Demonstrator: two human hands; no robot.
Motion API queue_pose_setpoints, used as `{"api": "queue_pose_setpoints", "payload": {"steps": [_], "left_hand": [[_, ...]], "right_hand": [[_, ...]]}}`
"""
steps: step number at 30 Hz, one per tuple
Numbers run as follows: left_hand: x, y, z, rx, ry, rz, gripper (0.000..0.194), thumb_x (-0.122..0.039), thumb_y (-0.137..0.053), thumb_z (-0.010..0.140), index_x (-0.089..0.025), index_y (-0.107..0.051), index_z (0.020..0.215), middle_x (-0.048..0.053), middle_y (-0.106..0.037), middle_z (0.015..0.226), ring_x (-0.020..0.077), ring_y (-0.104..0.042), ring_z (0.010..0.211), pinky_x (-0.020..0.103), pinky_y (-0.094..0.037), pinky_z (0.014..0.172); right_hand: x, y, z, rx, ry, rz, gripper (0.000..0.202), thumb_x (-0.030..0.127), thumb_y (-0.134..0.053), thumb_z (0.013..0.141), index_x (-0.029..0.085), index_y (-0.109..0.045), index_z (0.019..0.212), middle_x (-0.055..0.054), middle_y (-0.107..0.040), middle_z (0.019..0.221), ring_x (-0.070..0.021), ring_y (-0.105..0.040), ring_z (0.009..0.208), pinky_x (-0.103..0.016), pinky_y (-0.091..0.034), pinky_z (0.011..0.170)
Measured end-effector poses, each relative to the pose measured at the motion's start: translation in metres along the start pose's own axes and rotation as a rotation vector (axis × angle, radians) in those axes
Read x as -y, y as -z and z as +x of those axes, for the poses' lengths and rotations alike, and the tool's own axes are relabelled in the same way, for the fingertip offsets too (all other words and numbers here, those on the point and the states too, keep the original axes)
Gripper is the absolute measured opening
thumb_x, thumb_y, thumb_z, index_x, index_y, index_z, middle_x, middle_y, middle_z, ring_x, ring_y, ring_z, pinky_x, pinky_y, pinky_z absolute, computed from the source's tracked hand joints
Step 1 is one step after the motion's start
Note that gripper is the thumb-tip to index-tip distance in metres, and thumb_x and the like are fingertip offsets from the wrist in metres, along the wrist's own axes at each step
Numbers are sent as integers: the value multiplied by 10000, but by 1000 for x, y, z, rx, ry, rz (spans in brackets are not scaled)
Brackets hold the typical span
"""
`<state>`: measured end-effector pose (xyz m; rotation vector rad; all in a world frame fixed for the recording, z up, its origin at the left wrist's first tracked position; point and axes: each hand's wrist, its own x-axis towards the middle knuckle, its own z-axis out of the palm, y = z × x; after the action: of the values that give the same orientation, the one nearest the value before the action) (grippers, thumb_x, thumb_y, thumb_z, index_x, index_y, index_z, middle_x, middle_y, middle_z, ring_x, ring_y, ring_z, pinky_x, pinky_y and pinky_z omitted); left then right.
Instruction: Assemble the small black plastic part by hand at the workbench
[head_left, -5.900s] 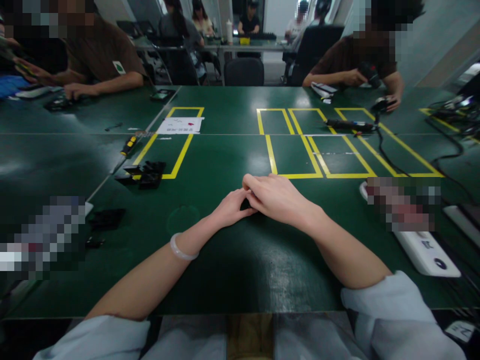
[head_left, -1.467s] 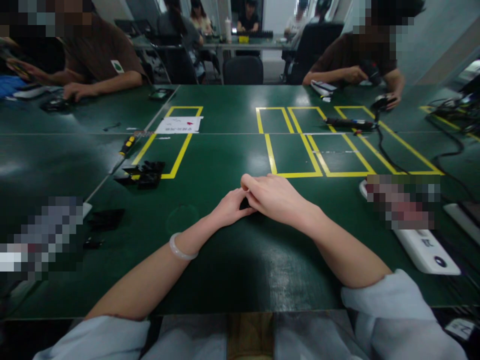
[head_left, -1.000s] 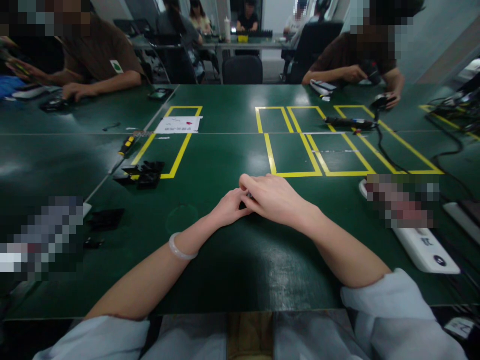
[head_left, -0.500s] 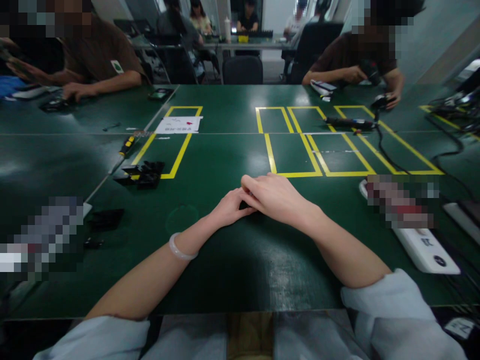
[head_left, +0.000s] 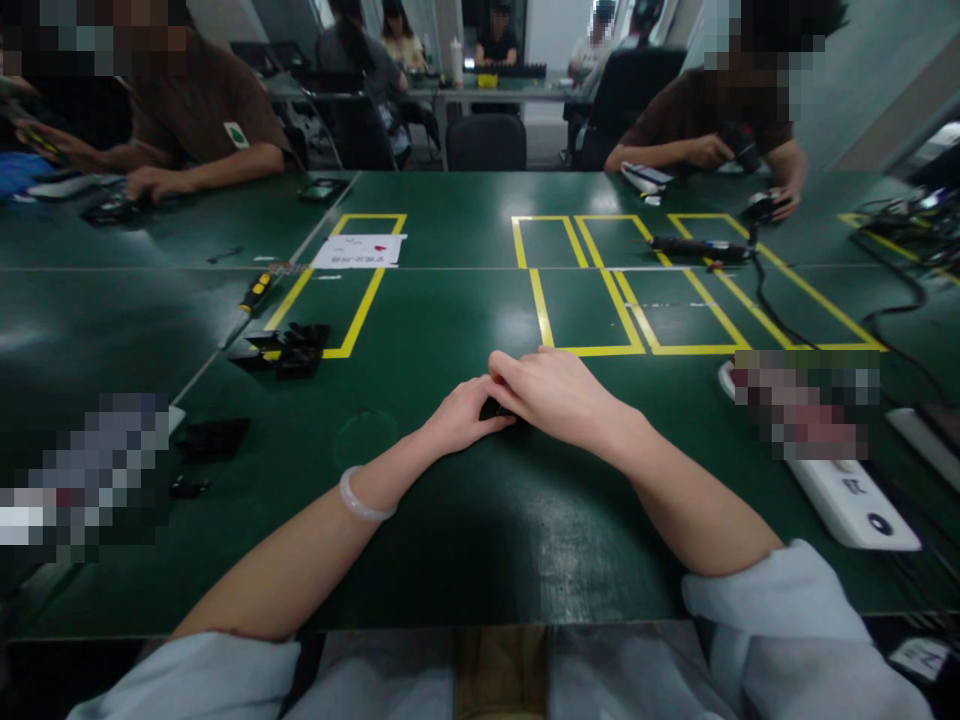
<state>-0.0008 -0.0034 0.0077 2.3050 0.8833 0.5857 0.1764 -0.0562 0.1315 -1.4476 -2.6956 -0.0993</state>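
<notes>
My left hand [head_left: 463,416] and my right hand [head_left: 556,396] meet over the green table [head_left: 450,540], straight in front of me. Both are closed, the fingers bent inward and touching at the tips. A small dark patch [head_left: 491,408] shows in the gap between them; whether it is a black part or shadow I cannot make out. The right hand's back covers most of its fingers. Around my left wrist is a pale bangle [head_left: 366,495].
Left lie black plastic pieces [head_left: 289,350], a yellow-black screwdriver [head_left: 257,290] and a white paper sheet [head_left: 360,250]. Yellow tape outlines [head_left: 592,350] mark the table. A black pen-shaped tool [head_left: 697,247] and a white device [head_left: 851,500] lie right. Two people sit opposite, one holding a dark tool [head_left: 739,148].
My right hand has shifted very slightly, and a little more of the dark patch shows between the hands. Otherwise the hands stay in place.
</notes>
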Motion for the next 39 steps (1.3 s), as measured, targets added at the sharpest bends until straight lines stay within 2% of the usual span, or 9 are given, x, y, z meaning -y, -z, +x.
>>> {"api": "queue_pose_setpoints", "payload": {"steps": [8,11,15,19,24,26,30,34,39], "left_hand": [[-1,0,1,-24,-22,-29,382,-396,-709,883,-180,-617,1185,113,-681,1256,329,-642,1173,474,-523,999],[2,-1,1,-20,-24,-36,328,-376,-709,877,-178,-640,1129,108,-696,1208,325,-652,1144,467,-531,983],[4,-2,0,-11,-35,-36,276,-421,-681,892,-184,-670,1034,103,-708,1166,328,-649,1131,467,-536,972],[1,-1,1,-8,-19,-26,285,-440,-692,879,-185,-664,1004,102,-713,1148,330,-656,1104,463,-548,948],[0,0,1,-36,-34,-28,369,-409,-709,874,-175,-633,1150,115,-688,1234,328,-647,1150,471,-529,989],[1,-1,1,-40,-33,-27,370,-408,-703,878,-174,-632,1156,116,-687,1236,330,-644,1156,473,-527,995],[2,-1,0,-20,-16,-33,324,-458,-665,897,-183,-663,1069,117,-698,1189,335,-650,1129,479,-538,973],[-1,-2,-1,9,-6,-29,340,-519,-664,889,-187,-678,963,120,-715,1127,347,-653,1102,485,-546,944],[-3,-4,-1,17,-24,-22,388,-506,-672,891,-187,-662,1111,123,-702,1189,342,-641,1143,502,-520,993]], "right_hand": [[2,3,0,16,10,36,178,193,-406,1022,161,-562,1101,-60,-741,907,-192,-675,771,-309,-277,638],[3,3,0,-4,18,48,186,236,-405,1037,161,-563,1100,-65,-740,936,-191,-675,789,-310,-282,644],[2,0,1,2,34,18,256,335,-369,1072,171,-566,1069,-60,-741,840,-203,-677,743,-319,-275,646],[1,-4,3,11,41,-5,218,268,-368,1068,171,-563,1063,-49,-730,783,-202,-674,709,-318,-277,651],[2,-3,2,-11,48,21,184,169,-379,1034,155,-547,1109,-66,-737,924,-198,-678,774,-318,-281,641],[3,-1,1,-10,46,33,190,187,-372,1041,154,-545,1111,-74,-737,980,-194,-678,793,-319,-289,648],[4,1,1,1,44,38,255,320,-358,1074,164,-559,1080,-64,-745,880,-202,-681,760,-319,-313,685],[3,1,3,28,28,-3,225,302,-396,1061,172,-578,1037,-71,-741,793,-218,-688,736,-318,-324,701],[2,-1,1,12,49,-2,195,225,-380,1041,164,-562,1078,-72,-737,791,-215,-681,730,-311,-315,676]]}}
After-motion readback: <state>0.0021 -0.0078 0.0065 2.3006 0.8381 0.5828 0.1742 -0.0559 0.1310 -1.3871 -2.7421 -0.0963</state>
